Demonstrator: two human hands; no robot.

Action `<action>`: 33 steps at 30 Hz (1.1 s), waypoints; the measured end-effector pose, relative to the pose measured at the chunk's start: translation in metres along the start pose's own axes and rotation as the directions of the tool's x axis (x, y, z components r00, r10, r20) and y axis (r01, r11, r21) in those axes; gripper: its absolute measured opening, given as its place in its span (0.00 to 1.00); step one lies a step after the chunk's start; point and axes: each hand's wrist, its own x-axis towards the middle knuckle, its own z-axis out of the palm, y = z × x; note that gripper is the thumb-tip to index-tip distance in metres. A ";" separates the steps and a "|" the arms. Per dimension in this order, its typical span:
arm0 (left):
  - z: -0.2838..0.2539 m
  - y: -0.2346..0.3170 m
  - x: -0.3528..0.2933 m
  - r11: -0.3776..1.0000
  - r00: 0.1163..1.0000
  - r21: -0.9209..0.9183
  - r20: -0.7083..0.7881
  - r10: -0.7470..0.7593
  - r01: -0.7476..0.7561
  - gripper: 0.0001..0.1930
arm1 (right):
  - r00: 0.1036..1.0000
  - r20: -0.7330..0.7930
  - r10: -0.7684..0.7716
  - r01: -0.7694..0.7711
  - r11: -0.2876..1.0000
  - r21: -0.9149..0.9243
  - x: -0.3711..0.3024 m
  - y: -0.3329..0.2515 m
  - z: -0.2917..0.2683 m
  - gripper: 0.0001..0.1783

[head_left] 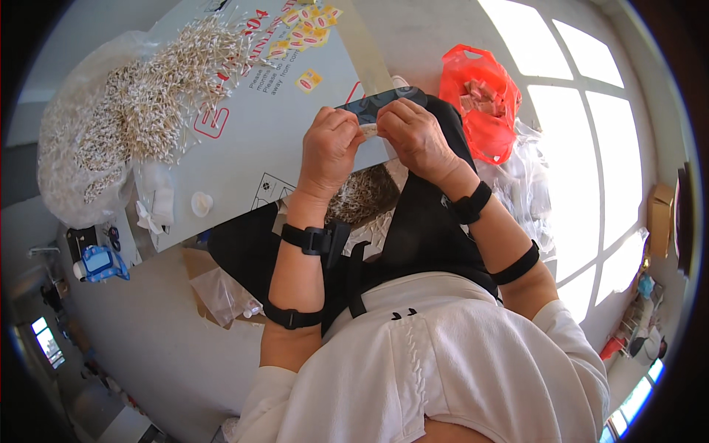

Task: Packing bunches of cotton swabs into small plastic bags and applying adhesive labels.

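Note:
My two hands are close together over my lap, at the near right edge of the table. Between them is a dark blue-grey, shiny plastic packet (367, 108), stretched level. My left hand (330, 148) pinches its left part, my right hand (413, 133) its right part, with fingers closed. A small whitish bundle (369, 131) shows just below the packet, between the fingertips; its kind is too small to make out. Under my hands, an open box (364, 193) of loose cotton swabs rests between my legs.
A large heap of cotton swabs (159, 107) spills from a clear bag onto the table (244, 148). Small yellow-and-white labels (306, 33) lie at the far edge. A round white cap (201, 204) sits nearer. A red plastic bag (480, 103) and clear bags (521, 188) are at right.

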 end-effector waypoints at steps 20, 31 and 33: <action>0.009 0.005 -0.010 0.990 0.993 0.129 -0.104 0.063 -0.049 0.10 | 0.999 0.001 -0.048 0.048 0.999 -0.018 -0.003 0.000 0.004 0.12; 0.012 -0.004 0.000 0.996 0.992 0.067 -0.116 -0.057 0.065 0.07 | 0.991 -0.044 0.125 -0.122 0.991 0.056 0.004 0.002 0.012 0.08; 0.013 -0.003 -0.001 0.996 0.991 0.038 -0.106 -0.079 0.083 0.07 | 0.997 0.000 0.074 -0.074 0.997 -0.007 0.003 0.003 0.012 0.08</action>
